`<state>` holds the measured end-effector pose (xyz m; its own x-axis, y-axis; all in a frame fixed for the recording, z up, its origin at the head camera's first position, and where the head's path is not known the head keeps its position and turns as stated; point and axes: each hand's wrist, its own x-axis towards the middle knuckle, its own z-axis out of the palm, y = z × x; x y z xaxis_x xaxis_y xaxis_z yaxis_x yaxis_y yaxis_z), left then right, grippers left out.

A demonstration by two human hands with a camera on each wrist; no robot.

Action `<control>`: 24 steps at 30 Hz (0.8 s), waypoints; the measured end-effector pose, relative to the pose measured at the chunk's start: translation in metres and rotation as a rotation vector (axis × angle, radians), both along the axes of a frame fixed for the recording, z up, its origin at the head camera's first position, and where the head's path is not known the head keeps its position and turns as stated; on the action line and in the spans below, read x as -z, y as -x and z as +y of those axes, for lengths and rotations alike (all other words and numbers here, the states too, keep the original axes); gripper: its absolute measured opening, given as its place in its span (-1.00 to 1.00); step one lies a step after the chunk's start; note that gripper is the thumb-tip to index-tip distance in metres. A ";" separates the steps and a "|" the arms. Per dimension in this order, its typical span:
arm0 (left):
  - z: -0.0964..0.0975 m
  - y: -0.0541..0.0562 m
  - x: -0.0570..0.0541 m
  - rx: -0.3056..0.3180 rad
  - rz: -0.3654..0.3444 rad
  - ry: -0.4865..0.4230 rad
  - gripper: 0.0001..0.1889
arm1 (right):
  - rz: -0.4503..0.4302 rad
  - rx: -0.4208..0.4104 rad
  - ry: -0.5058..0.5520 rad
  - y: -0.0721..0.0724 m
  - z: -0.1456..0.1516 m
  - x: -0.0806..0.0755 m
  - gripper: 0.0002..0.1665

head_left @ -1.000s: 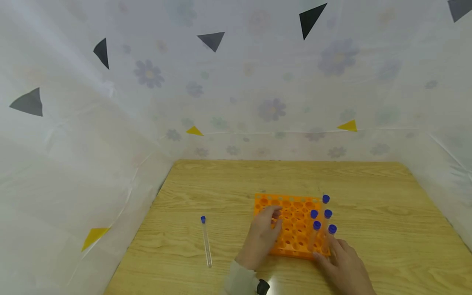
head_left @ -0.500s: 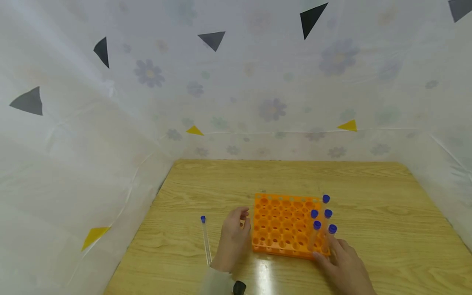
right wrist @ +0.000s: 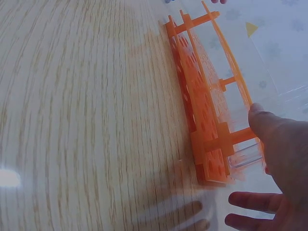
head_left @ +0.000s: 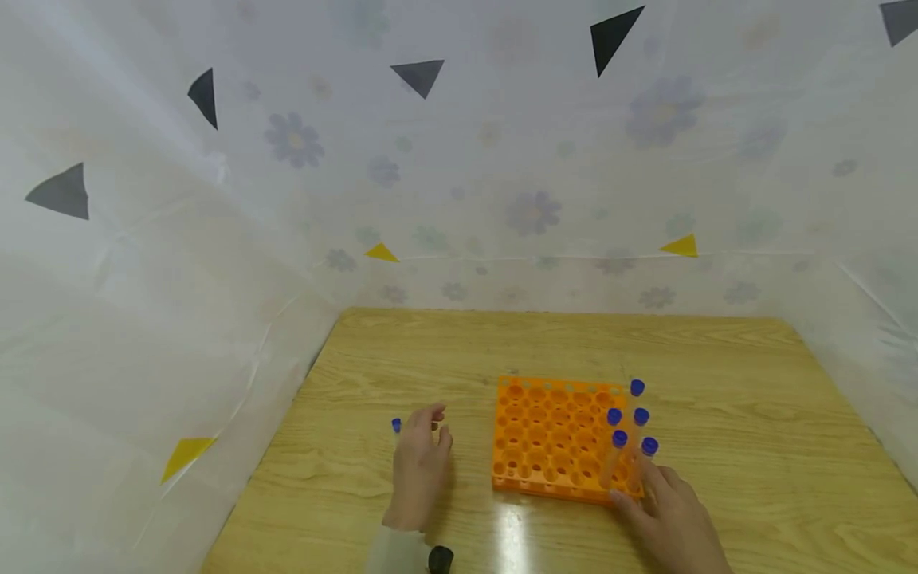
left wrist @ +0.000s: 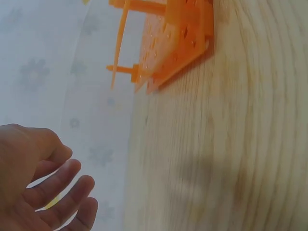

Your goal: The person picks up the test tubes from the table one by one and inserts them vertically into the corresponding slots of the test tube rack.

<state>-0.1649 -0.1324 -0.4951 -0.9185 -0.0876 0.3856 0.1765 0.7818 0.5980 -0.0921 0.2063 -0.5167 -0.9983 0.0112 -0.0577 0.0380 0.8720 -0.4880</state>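
My left hand (head_left: 419,466) hovers over the table with loosely bent fingers and nothing in them. It overlaps a lying test tube in the head view, so only the blue cap (head_left: 397,425) shows at its left. In the left wrist view the same hand (left wrist: 48,187) hangs apart from the rack. An orange test tube rack (head_left: 552,488) stands to the right, with several blue-capped test tubes (head_left: 620,439) upright at its right end. My right hand (head_left: 674,514) holds the rack's front right corner; its thumb (right wrist: 262,120) lies on the top plate's edge.
The wood-grain table (head_left: 430,351) carries the rack and the lying tube. White flowered sheeting (head_left: 459,199) encloses it at the back and sides, with dark and yellow triangles on it.
My left hand has moved left, from over the rack to the lying test tube, which it now mostly covers. My right hand has stayed at the rack's corner.
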 end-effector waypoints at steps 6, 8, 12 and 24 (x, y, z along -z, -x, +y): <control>-0.014 -0.003 0.003 -0.069 -0.036 0.054 -0.70 | -0.035 0.002 -0.002 0.001 0.001 0.000 0.07; -0.018 -0.004 0.006 -0.088 -0.027 0.078 -0.70 | -0.038 0.003 -0.003 0.001 0.001 0.000 0.10; -0.023 -0.006 0.011 -0.123 -0.040 0.096 -0.66 | -0.059 0.004 0.004 0.002 0.002 0.000 0.13; -0.029 -0.015 0.017 -0.178 -0.289 0.148 -0.42 | -0.059 0.007 0.013 0.002 0.001 0.000 0.12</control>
<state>-0.1495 -0.1615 -0.5117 -0.9667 -0.2190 0.1326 -0.1303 0.8667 0.4814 -0.0938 0.2075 -0.5165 -0.9930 0.0168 -0.1169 0.0731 0.8653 -0.4958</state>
